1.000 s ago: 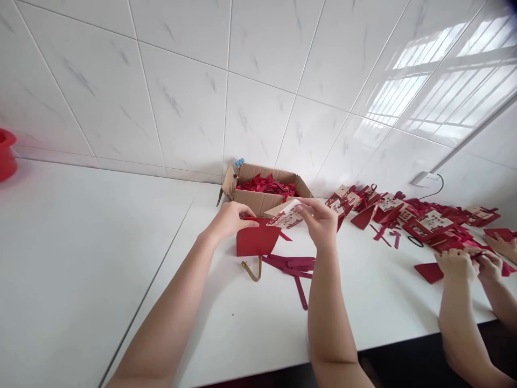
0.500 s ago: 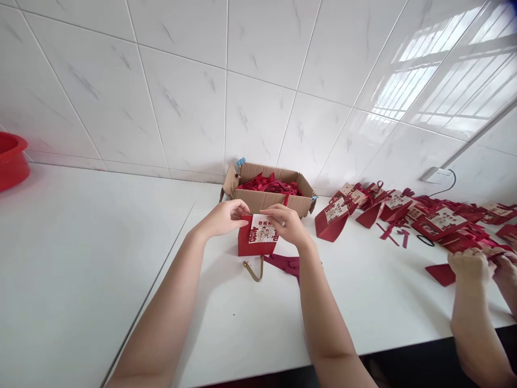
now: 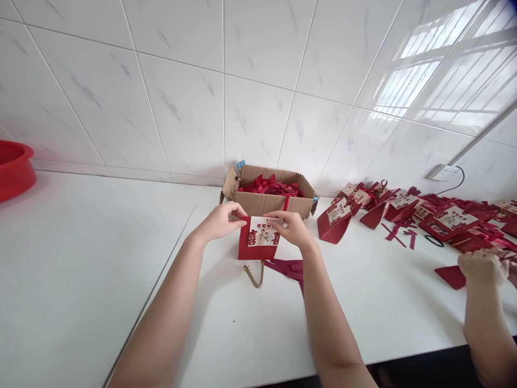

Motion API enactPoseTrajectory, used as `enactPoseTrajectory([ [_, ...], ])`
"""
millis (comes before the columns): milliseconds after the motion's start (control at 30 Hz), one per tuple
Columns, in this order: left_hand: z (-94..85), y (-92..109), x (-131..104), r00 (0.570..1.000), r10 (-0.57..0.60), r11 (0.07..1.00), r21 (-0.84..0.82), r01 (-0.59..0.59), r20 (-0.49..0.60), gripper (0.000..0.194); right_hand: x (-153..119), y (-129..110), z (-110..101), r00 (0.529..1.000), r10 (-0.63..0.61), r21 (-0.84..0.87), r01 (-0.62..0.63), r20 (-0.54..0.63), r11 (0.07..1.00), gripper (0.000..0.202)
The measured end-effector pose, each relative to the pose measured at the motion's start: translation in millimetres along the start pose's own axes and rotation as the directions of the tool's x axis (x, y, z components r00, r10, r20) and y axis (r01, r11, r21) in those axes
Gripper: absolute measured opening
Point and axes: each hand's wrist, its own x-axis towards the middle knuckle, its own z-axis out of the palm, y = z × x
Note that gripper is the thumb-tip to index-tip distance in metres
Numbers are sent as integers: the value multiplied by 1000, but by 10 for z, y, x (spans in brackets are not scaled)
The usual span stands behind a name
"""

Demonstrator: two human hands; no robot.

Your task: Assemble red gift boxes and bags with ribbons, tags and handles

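A small red gift box (image 3: 258, 253) with a white printed card (image 3: 263, 235) on its front stands before me on the white table. My left hand (image 3: 226, 220) pinches its upper left edge between thumb and fingers. At the upper right, my right hand (image 3: 291, 228) pinches the top of the box and card. Just below the box lie a gold-brown strap (image 3: 254, 280) bent in a loop and several dark red ribbons (image 3: 285, 266), partly hidden by my right forearm.
Behind my hands stands a cardboard box (image 3: 262, 203) of red ribbons (image 3: 269, 186). Several finished-looking red gift boxes (image 3: 334, 221) spread to the right, beside a co-worker's hand (image 3: 482, 267). A red basin (image 3: 15, 171) sits far left; a white power strip (image 3: 443, 172) is by the wall.
Both my hands keep their pinch at the top of the red gift box, with fingers slightly shifted. The view has moved a little. The co-worker's hands have shifted right.
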Motion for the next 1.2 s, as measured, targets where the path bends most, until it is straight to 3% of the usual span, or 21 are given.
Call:
enactPoseTrajectory([
  [533, 12, -40, 20, 999, 31, 999, 8, -31, -12, 23, 44, -22, 104, 1000, -15, 22, 16, -6, 1000, 21],
  [833, 5, 65, -12, 999, 26, 1000, -3, -25, 35, 20, 41, -66, 83, 1000, -24, 54, 23, 20, 998, 16],
  [1067, 123, 98, 21, 992, -35, 992, 117, 50, -123, 28, 34, -56, 70, 1000, -10, 16, 9, 24, 1000, 15],
  [1200, 156, 53, 60, 988, -26, 990, 131, 46, -150, 30, 42, -28, 68, 999, -27, 23, 27, 24, 999, 15],
])
